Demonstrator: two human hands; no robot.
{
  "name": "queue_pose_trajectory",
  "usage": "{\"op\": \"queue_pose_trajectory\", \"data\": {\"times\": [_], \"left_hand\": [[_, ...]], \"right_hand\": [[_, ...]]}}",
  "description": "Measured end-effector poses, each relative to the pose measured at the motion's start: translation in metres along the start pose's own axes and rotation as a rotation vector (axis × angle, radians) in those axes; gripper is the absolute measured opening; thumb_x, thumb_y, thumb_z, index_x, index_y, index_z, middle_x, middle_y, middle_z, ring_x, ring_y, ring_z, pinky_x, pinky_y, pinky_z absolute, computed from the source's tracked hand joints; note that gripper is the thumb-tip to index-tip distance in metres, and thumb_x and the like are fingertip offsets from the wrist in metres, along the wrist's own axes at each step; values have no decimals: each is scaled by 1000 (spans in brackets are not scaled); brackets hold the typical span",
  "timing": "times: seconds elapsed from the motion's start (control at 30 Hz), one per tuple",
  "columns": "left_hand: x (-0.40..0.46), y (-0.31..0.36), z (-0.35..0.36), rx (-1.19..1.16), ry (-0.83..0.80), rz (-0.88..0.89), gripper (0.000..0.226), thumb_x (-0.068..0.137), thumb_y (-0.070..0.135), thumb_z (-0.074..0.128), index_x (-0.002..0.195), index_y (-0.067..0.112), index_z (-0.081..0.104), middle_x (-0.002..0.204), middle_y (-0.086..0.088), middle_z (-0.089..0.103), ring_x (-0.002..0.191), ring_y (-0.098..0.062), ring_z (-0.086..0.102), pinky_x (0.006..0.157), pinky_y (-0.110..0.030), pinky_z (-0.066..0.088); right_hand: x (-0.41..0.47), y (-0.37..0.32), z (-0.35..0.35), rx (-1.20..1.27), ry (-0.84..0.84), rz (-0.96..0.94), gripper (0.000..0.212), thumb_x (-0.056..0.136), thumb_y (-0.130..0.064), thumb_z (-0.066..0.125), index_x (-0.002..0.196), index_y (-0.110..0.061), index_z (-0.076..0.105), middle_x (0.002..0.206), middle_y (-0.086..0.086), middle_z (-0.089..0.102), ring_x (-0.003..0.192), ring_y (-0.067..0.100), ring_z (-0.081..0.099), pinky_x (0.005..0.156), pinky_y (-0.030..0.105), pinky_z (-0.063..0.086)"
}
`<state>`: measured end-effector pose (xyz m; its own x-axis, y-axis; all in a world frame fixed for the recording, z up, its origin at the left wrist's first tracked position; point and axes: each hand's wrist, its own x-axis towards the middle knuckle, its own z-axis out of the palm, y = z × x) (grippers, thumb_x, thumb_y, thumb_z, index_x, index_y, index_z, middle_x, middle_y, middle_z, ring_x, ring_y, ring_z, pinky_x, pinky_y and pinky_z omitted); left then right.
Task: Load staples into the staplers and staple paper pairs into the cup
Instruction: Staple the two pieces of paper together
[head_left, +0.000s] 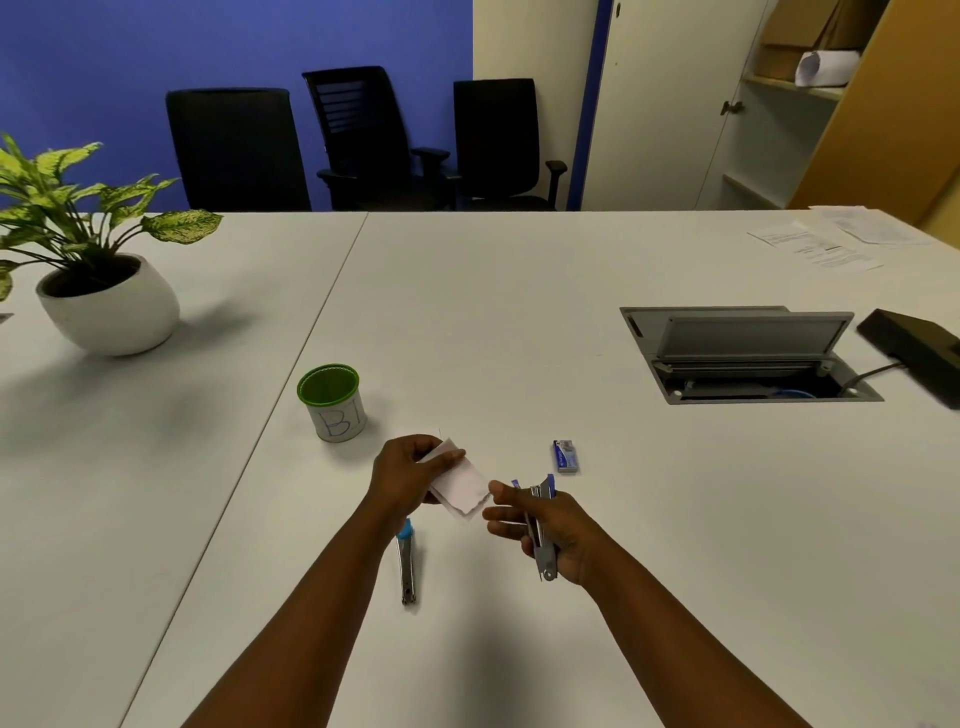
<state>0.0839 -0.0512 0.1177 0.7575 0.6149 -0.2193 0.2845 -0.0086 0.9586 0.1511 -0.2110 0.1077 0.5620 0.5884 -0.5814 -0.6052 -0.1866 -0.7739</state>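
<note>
I sit at a white table (519, 312) in an office room with a blue wall behind it, three black chairs (363, 140) pushed up along the far edge and an open cupboard (779, 104) past the far right corner. On the left side of the table stands a potted plant (98, 260) in a round white pot; toward the right edge a cable hatch (743, 353) is let into the top with its lid raised, a black box (919, 348) lies just beside it, and printed sheets (826, 239) lie near the far right corner. Nothing stands between my hands and the cup (332, 402), which is upright near the middle of the table, just beyond and to the left of my left hand (405, 480); it has a green rim and blue handwriting on its white side that looks like "BI". My left hand pinches a pair of small paper pieces (462, 488) between thumb and fingers, lifted off the table. My right hand (545, 525) is curled round a stapler (540, 525), metal with blue parts, its front end pointing away from me, close beside the paper's right edge; my thumb and forefinger reach toward that edge. A second stapler (407, 564), with a light blue end, lies flat on the table toward the near edge, partly under my left wrist. A small blue box of staples (564, 456) lies beyond my right hand; its print is too small to read.
</note>
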Motion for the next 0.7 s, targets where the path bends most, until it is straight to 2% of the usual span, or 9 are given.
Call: {"op": "queue_pose_trajectory", "data": {"times": [0.17, 0.33, 0.43, 0.53, 0.63, 0.7], "left_hand": [[-3, -7, 8, -36, -24, -17, 10, 79, 16, 71, 80, 8, 67, 80, -10, 66, 72, -20, 63, 45, -19, 50], [-5, -7, 8, -177, 22, -74, 7, 79, 18, 71, 80, 12, 67, 78, -6, 67, 73, -22, 65, 48, -21, 53], [-10, -9, 8, -259, -73, -182, 17, 77, 25, 73, 85, 11, 67, 75, -5, 71, 64, -21, 69, 50, -23, 54], [-14, -14, 6, -282, -177, -279, 15, 77, 16, 72, 83, 6, 63, 66, -5, 71, 51, -15, 67, 50, -22, 54], [-14, -16, 4, -363, -216, -328, 7, 79, 12, 69, 78, 5, 66, 65, -5, 72, 54, -15, 68, 51, -20, 55], [-15, -15, 6, -321, -239, -328, 7, 79, 12, 69, 78, 5, 68, 66, -5, 73, 55, -15, 69, 51, -21, 55]], "right_hand": [[3, 1, 11, 29, 14, -56, 15, 73, -1, 73, 79, -9, 62, 53, -1, 69, 50, 10, 67, 36, 11, 40], [2, 0, 9, 50, 34, -73, 20, 72, 8, 70, 77, -9, 62, 57, 2, 69, 50, 11, 68, 36, 11, 39], [2, 0, 9, 84, 79, -115, 21, 72, 9, 69, 81, -8, 62, 70, 8, 65, 49, 10, 67, 36, 10, 38], [1, 0, 7, 120, 130, -163, 23, 71, 11, 69, 79, -9, 62, 68, 8, 63, 47, 9, 66, 36, 11, 37], [0, 0, 6, 118, 171, -205, 22, 71, 9, 71, 78, -9, 61, 66, 8, 63, 46, 9, 65, 37, 11, 39], [0, 0, 7, 94, 179, -219, 20, 71, 8, 71, 80, -9, 62, 66, 8, 63, 47, 9, 66, 37, 12, 39]]}}
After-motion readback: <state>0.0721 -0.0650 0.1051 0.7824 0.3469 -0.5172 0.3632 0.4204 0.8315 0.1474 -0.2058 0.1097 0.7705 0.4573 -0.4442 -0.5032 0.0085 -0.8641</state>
